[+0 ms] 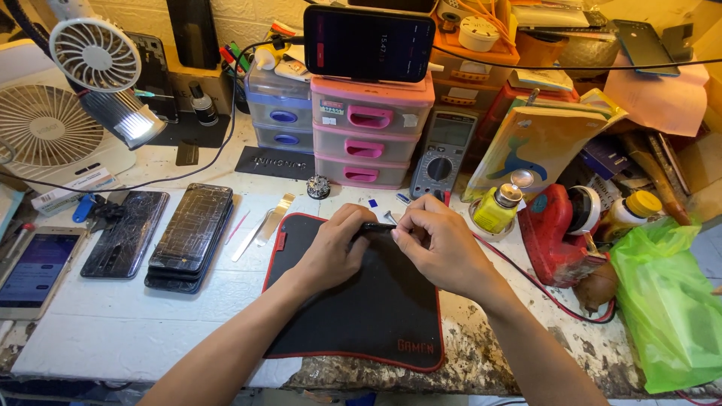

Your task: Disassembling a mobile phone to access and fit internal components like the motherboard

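Both hands meet over the far edge of the black mat (361,301): left hand (331,252) and right hand (440,252) fingers pinched shut on a thin dark phone (374,226) (edge-on, details unclear). Cracked phones (192,237) stacked left of mat, yellow bottle (498,209) right of it.

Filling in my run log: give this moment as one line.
left hand: grips thin dark tool | right hand: pinches its end | below: black mat | left: cracked phones
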